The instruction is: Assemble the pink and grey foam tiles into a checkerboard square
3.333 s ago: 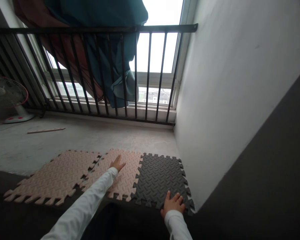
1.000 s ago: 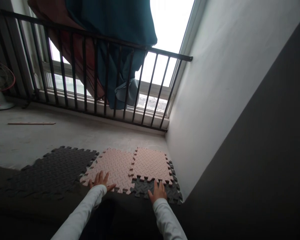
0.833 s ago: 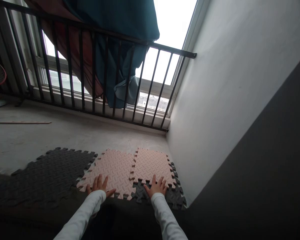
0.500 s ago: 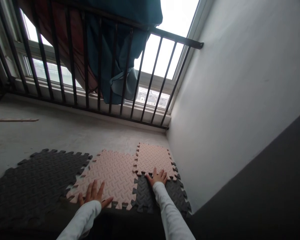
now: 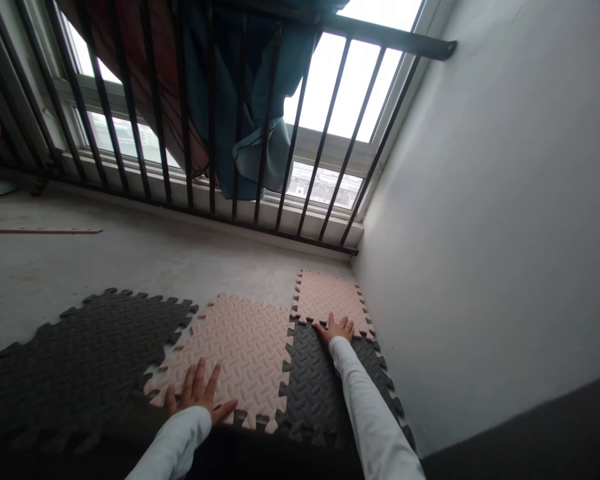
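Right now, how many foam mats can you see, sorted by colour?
Pink: 2, the middle mat and the far mat
Dark grey: 2, the left mat and the right mat
Total: 4 mats in view

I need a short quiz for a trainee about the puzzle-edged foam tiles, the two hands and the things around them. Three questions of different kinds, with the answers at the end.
1. Which colour is the square, puzzle-edged foam tile under the left hand?
a) dark grey
b) pink
c) blue

2. True or false: the long, thin brown strip lies on the pale grey floor, apart from the tiles.

3. Which hand is closer to the black metal railing?

Key:
1. b
2. True
3. The right hand
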{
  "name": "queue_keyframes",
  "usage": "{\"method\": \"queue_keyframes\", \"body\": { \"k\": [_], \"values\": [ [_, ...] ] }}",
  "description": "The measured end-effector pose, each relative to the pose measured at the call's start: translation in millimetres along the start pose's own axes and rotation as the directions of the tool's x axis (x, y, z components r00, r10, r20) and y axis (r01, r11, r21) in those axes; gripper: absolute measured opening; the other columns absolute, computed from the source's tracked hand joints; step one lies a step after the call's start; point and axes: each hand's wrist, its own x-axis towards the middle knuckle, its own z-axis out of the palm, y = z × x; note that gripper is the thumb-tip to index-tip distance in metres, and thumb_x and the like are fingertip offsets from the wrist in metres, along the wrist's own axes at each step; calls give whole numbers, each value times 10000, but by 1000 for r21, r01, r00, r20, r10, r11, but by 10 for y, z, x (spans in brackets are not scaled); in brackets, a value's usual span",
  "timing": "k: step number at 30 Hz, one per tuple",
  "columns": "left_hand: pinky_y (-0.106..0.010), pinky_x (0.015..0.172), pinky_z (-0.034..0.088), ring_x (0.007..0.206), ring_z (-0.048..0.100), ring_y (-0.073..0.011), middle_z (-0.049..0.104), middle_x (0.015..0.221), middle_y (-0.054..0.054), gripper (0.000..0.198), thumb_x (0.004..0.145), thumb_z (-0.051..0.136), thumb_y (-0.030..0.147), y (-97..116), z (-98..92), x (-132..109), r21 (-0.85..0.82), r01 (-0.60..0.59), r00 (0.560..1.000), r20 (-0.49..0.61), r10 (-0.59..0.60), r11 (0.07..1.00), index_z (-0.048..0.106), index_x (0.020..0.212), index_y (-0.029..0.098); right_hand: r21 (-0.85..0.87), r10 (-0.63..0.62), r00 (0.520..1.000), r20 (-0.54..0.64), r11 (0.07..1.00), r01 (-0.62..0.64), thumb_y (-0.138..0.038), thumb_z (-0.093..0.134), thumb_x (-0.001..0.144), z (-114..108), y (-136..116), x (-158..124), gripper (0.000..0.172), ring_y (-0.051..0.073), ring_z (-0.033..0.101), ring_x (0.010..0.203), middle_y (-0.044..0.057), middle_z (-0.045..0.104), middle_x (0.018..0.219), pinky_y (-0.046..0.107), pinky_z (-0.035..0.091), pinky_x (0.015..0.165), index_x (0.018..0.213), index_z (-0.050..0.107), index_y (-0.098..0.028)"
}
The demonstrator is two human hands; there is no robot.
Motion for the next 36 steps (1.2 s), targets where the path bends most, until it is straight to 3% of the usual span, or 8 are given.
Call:
{"method": "queue_keyframes", "body": {
  "k": [16, 25, 28, 30, 33, 36],
  "values": [
    [-502, 974, -14, 1265, 77, -249, 177, 1388, -36, 757, 570, 431, 655, -12, 41, 1, 43, 46, 999, -26, -45, 998, 331, 1236, 308, -25, -30, 1000, 3, 999, 31, -769, 193, 589, 5, -67, 345, 870, 391, 64, 1222, 197, 112, 1360, 533, -6, 911, 1298, 182, -265],
    [-514, 969, -22, 1262, 85, -263, 166, 1391, -51, 763, 583, 405, 661, -28, -38, -5, 42, 22, 999, 29, -23, 999, 307, 1249, 301, -37, -49, 998, 44, 998, 51, -753, 126, 619, -14, -40, 287, 856, 356, 33, 1237, 171, 68, 1379, 514, -33, 930, 1314, 106, -254],
    [-512, 970, -20, 1263, 78, -263, 168, 1392, -43, 753, 591, 395, 661, -49, -9, 5, 27, 9, 1000, 30, -9, 1000, 302, 1250, 309, -58, -116, 992, 58, 991, 120, -711, 153, 664, -29, -75, 238, 821, 317, 18, 1250, 160, 55, 1386, 497, -26, 948, 1319, 96, -218],
    [-509, 972, -17, 1263, 76, -264, 167, 1392, -39, 755, 588, 395, 665, -66, 25, 14, 20, 6, 1000, 19, -6, 1000, 305, 1249, 312, -64, -240, 970, 47, 968, 243, -664, 167, 703, 0, -141, 180, 790, 271, -4, 1262, 141, 39, 1392, 458, -10, 974, 1321, 92, -179],
    [-505, 973, -14, 1263, 79, -256, 162, 1394, -33, 752, 584, 401, 666, -83, 69, 26, 21, 11, 1000, -2, -11, 1000, 310, 1245, 320, -50, -470, 881, 56, 880, 473, -609, 161, 739, 96, -286, 65, 751, 205, -2, 1271, 88, 23, 1400, 399, 12, 1002, 1322, 86, -142],
    [-499, 976, 0, 1260, 96, -249, 159, 1395, -29, 751, 581, 396, 671, -80, 71, 23, 29, 14, 1000, -7, -14, 999, 313, 1242, 324, -36, -580, 811, 78, 811, 584, -591, 137, 748, 198, -426, -35, 737, 184, 12, 1272, 59, 35, 1400, 394, 9, 1010, 1322, 87, -132]
  ]
}}
